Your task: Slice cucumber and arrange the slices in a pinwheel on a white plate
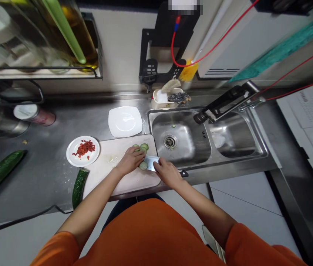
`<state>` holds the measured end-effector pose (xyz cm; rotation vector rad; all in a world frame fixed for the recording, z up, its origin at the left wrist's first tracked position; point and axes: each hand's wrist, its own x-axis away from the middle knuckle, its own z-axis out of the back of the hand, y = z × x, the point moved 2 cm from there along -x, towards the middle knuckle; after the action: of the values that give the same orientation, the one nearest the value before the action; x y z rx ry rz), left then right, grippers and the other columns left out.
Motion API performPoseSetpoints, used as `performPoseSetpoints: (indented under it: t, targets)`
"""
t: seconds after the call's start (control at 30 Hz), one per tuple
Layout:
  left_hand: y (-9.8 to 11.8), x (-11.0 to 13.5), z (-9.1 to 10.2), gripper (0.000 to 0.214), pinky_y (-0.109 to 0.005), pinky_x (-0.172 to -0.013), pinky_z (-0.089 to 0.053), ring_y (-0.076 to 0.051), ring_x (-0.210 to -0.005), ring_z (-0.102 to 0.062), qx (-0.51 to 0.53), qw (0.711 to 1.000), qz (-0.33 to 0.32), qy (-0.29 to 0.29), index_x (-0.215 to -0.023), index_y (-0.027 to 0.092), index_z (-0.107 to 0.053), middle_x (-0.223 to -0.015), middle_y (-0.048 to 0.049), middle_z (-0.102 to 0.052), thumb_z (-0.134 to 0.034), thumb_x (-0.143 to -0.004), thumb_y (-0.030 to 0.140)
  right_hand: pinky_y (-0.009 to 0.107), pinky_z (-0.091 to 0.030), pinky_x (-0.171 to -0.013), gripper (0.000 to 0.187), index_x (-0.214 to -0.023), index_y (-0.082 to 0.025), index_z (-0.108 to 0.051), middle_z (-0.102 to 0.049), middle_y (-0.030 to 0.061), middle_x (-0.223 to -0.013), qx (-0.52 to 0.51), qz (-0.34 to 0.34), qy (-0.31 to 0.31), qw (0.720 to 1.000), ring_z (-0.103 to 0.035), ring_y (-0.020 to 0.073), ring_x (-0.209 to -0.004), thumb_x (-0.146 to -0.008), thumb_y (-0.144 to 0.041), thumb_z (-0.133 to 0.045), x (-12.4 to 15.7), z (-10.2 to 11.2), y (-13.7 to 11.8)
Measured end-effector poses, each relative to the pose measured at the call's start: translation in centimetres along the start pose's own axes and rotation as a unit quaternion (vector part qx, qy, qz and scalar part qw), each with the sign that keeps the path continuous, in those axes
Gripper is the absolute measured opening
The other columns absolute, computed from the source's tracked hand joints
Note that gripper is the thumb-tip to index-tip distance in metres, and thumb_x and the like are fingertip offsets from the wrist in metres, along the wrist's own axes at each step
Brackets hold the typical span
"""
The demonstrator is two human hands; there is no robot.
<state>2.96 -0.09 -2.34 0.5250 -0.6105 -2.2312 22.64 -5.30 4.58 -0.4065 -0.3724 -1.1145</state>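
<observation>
At the right end of a pale rectangular cutting board [103,148], left of the steel sink [184,127], the right hand [170,173] holds a silver-bladed, black-handled knife [151,163] beside round green cucumber slices [143,165], the left hand [130,160] bent close by, its fingers' grip unclear.

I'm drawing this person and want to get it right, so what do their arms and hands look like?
The left sleeve and right sleeve are short and plain orange, like the shirt. Both forearms are bare, with no watch or bracelet that I can see. The left hand and right hand wear no gloves.
</observation>
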Motion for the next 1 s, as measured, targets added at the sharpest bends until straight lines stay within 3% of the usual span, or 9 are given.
performPoseSetpoints:
  t: [0.13, 0.3, 0.5, 0.73, 1.0]
  targets:
    - [0.6, 0.0, 1.1, 0.029, -0.048, -0.098, -0.04, -0.027, -0.118, -0.05, -0.013, 0.998, 0.041, 0.035, -0.116, 0.029, -0.067, -0.121, -0.0068, -0.065, -0.055, -0.09, 0.036, 0.026, -0.031, -0.063, 0.023, -0.108, -0.019, -0.058, -0.054, 0.0091, -0.105, 0.006, -0.02, 0.006, 1.0, -0.053, 0.0137, -0.071, -0.095, -0.017, -0.039, 0.4, 0.3, 0.3]
    - [2.4, 1.2, 1.2, 0.027, -0.043, -0.097, -0.04, -0.024, -0.111, -0.051, 0.026, 1.0, -0.003, -0.003, -0.109, 0.03, -0.07, -0.111, -0.0061, -0.068, -0.054, -0.091, 0.04, 0.026, -0.027, -0.06, 0.023, -0.108, -0.018, -0.057, -0.054, 0.009, -0.103, 0.01, -0.009, 0.02, 1.0, -0.051, 0.0127, -0.069, -0.094, -0.016, -0.038, 0.0, 0.4, 0.5]
    - [0.9, 1.6, 0.7, 0.027, -0.043, -0.097, -0.038, -0.023, -0.11, -0.049, 0.027, 0.999, 0.021, 0.0, -0.112, 0.031, -0.069, -0.113, -0.0041, -0.068, -0.051, -0.092, 0.037, 0.027, -0.024, -0.058, 0.022, -0.103, -0.019, -0.058, -0.054, 0.0078, -0.101, 0.025, -0.004, 0.02, 0.999, -0.049, 0.0122, -0.065, -0.094, -0.015, -0.039, 0.1, 0.5, 0.7]
    - [-1.6, 1.0, 0.3, 0.025, -0.044, -0.095, -0.037, -0.025, -0.112, -0.048, 0.002, 0.994, 0.11, 0.005, -0.107, 0.031, -0.071, -0.114, -0.0049, -0.067, -0.052, -0.091, 0.036, 0.026, -0.026, -0.059, 0.019, -0.1, -0.019, -0.058, -0.053, 0.0079, -0.101, 0.003, -0.013, -0.005, 1.0, -0.05, 0.0121, -0.066, -0.094, -0.018, -0.041, 1.3, 1.2, 0.7]
    - [-2.2, 2.0, -0.4, 0.033, -0.043, -0.089, -0.038, -0.028, -0.109, -0.046, -0.039, 0.967, 0.25, 0.011, -0.111, 0.026, -0.067, -0.114, -0.0094, -0.062, -0.066, -0.081, 0.038, 0.025, -0.029, -0.06, 0.016, -0.099, -0.02, -0.06, -0.049, 0.0056, -0.105, -0.107, -0.014, -0.076, 0.991, -0.05, 0.0106, -0.065, -0.093, -0.024, -0.045, 5.0, 0.5, 0.8]
